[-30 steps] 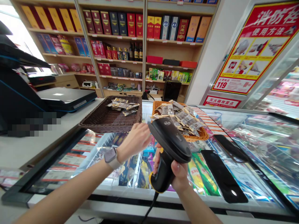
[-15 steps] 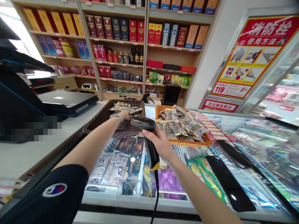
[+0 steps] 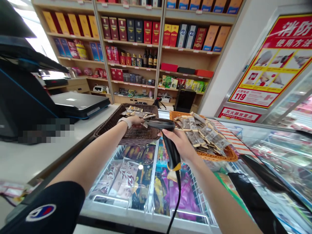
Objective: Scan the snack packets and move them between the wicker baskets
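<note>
My right hand point(image 3: 179, 141) is wrapped round the black grip of a barcode scanner point(image 3: 172, 148), which has a yellow-trimmed base and a trailing cable. The scanner's head points left, toward my left hand point(image 3: 136, 121). That hand reaches over a dark brown wicker basket point(image 3: 110, 125), its fingers closed on a small clear packet point(image 3: 146, 124) partly hidden by the scanner head. Several similar packets point(image 3: 136, 110) lie at the back of this basket. To the right, an orange wicker basket point(image 3: 232, 155) is heaped with more packets point(image 3: 195, 130).
Both baskets rest on the glass top of a chest freezer point(image 3: 138, 213) holding bagged food. A flat weighing scale point(image 3: 80, 100) and a dark machine point(image 3: 26, 94) stand on the left counter point(image 3: 83, 136). Behind are shelves of boxes point(image 3: 147, 31).
The view has turned a little, so the scene sits further right. The scanner head is raised slightly beside my left hand. A packet now shows at my left fingertips.
</note>
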Demonstrator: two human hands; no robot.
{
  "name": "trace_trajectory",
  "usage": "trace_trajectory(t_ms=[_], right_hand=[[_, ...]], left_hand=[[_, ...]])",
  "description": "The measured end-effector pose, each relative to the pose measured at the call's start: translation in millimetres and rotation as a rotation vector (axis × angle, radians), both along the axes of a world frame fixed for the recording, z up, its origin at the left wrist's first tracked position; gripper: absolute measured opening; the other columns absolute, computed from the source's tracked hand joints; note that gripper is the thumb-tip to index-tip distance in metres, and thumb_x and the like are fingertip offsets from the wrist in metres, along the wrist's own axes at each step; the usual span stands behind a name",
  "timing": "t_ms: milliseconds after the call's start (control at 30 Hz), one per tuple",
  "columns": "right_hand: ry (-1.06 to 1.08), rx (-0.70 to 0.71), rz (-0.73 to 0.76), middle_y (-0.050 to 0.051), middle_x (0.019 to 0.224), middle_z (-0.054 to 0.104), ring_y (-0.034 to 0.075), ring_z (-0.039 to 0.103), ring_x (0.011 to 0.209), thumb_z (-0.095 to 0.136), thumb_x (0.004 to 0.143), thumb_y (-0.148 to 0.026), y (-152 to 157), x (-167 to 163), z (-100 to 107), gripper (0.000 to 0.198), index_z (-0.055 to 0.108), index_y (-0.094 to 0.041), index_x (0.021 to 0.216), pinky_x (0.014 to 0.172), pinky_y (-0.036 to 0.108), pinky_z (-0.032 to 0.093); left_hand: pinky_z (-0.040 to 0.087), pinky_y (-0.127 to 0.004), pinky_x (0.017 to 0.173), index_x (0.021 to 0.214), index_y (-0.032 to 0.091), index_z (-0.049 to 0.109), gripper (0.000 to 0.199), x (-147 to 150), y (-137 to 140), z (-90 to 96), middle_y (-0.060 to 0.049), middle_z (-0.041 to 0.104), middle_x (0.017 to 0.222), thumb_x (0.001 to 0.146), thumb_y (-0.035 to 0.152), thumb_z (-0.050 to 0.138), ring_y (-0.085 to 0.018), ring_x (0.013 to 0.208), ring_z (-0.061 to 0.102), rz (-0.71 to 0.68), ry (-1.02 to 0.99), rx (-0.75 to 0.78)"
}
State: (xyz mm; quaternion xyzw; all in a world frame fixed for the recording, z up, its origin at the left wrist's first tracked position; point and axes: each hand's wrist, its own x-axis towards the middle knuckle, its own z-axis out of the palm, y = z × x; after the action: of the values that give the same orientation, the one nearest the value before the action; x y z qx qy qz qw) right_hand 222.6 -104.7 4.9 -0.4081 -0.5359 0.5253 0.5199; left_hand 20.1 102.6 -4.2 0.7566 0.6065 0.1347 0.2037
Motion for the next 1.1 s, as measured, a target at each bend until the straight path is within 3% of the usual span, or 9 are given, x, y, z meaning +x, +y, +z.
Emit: trace_trajectory(t_ms=[100, 233, 333, 467, 567, 700, 800, 900, 1100], right_hand=[[0.017, 0.019, -0.006, -0.003, 0.052, 0.062, 0.011, 0.055, 0.038, 0.078, 0.079, -0.059, -12.6, 8.7, 2.4, 0.045, 0.070, -0.015, 0.085, 0.036, 0.020, 0.046], [0.053, 0.030, -0.026, -0.003, 0.051, 0.061, 0.013, 0.055, 0.037, 0.078, 0.077, -0.060, -33.3, 22.7, -4.2, 0.046, 0.067, -0.016, 0.084, 0.034, 0.022, 0.046], [0.020, 0.052, -0.007, -0.001, 0.052, 0.062, 0.012, 0.054, 0.038, 0.078, 0.077, -0.061, -51.8, 37.3, -15.7, 0.046, 0.066, -0.016, 0.078, 0.035, 0.022, 0.045], [-0.013, 0.037, 0.031, -0.001, 0.054, 0.061, 0.012, 0.055, 0.039, 0.079, 0.078, -0.060, -77.9, 60.2, -33.6, 0.046, 0.062, -0.018, 0.073, 0.036, 0.022, 0.047], [-0.005, 0.010, 0.020, -0.001, 0.055, 0.062, 0.011, 0.054, 0.039, 0.079, 0.079, -0.060, -93.8, 75.0, -47.4, 0.046, 0.063, -0.018, 0.077, 0.036, 0.021, 0.046], [0.058, -0.042, 0.011, 0.000, 0.061, 0.064, 0.011, 0.056, 0.042, 0.077, 0.082, -0.059, -107.4, 85.8, -65.2, 0.043, 0.067, -0.017, 0.085, 0.039, 0.020, 0.048], [0.079, -0.039, 0.016, 0.000, 0.061, 0.064, 0.010, 0.055, 0.042, 0.076, 0.083, -0.059, -113.0, 88.2, -75.0, 0.043, 0.068, -0.018, 0.087, 0.039, 0.019, 0.046], [0.060, -0.071, -0.028, -0.001, 0.061, 0.062, 0.011, 0.056, 0.044, 0.077, 0.083, -0.059, -117.5, 88.5, -80.4, 0.043, 0.066, -0.018, 0.082, 0.041, 0.019, 0.047], [-0.036, -0.070, -0.110, 0.000, 0.060, 0.059, 0.012, 0.053, 0.046, 0.076, 0.083, -0.061, -124.1, 89.6, -84.6, 0.045, 0.067, -0.017, 0.082, 0.041, 0.023, 0.047]], left_hand=[[0.040, -0.023, 0.045, 0.084, 0.016, 0.070, 0.030, -5.6, -25.8, 18.0, -0.008, 0.070, 0.067, 0.089, 0.045, 0.062, -0.016, 0.050, 0.058, 0.056, -0.282, -0.102], [0.029, -0.018, 0.039, 0.085, 0.017, 0.061, 0.028, -7.4, -92.9, 26.2, -0.002, 0.062, 0.066, 0.089, 0.044, 0.065, -0.008, 0.042, 0.048, 0.027, -0.866, -0.045], [0.028, -0.017, 0.039, 0.086, 0.020, 0.050, 0.035, 7.7, -145.7, 6.5, 0.004, 0.054, 0.062, 0.089, 0.051, 0.066, -0.007, 0.040, 0.049, -0.003, -1.135, -0.055], [0.035, -0.018, 0.042, 0.094, 0.022, 0.046, 0.042, 39.2, -188.6, -39.8, 0.006, 0.056, 0.061, 0.088, 0.058, 0.066, -0.009, 0.042, 0.053, -0.048, -1.250, -0.097], [0.041, -0.020, 0.046, 0.105, 0.021, 0.047, 0.046, 55.1, -200.2, -69.8, 0.004, 0.062, 0.066, 0.086, 0.055, 0.070, -0.010, 0.048, 0.057, -0.092, -1.293, -0.061], [0.050, -0.023, 0.053, 0.100, 0.023, 0.039, 0.050, 60.1, -202.7, -92.2, 0.003, 0.068, 0.074, 0.082, 0.053, 0.075, -0.013, 0.056, 0.065, -0.149, -1.312, -0.102], [0.061, -0.031, 0.069, 0.099, 0.023, 0.039, 0.054, 59.8, -199.5, -100.6, -0.002, 0.072, 0.092, 0.077, 0.047, 0.082, -0.017, 0.075, 0.073, -0.162, -1.329, -0.136], [0.063, -0.040, 0.083, 0.103, 0.022, 0.041, 0.057, 60.0, -193.3, -106.7, -0.007, 0.072, 0.105, 0.074, 0.042, 0.085, -0.021, 0.089, 0.075, -0.155, -1.352, -0.170], [0.061, -0.051, 0.091, 0.122, 0.021, 0.043, 0.060, 60.1, -185.1, -112.2, -0.008, 0.074, 0.104, 0.078, 0.035, 0.081, -0.025, 0.090, 0.076, -0.178, -1.317, -0.218]])
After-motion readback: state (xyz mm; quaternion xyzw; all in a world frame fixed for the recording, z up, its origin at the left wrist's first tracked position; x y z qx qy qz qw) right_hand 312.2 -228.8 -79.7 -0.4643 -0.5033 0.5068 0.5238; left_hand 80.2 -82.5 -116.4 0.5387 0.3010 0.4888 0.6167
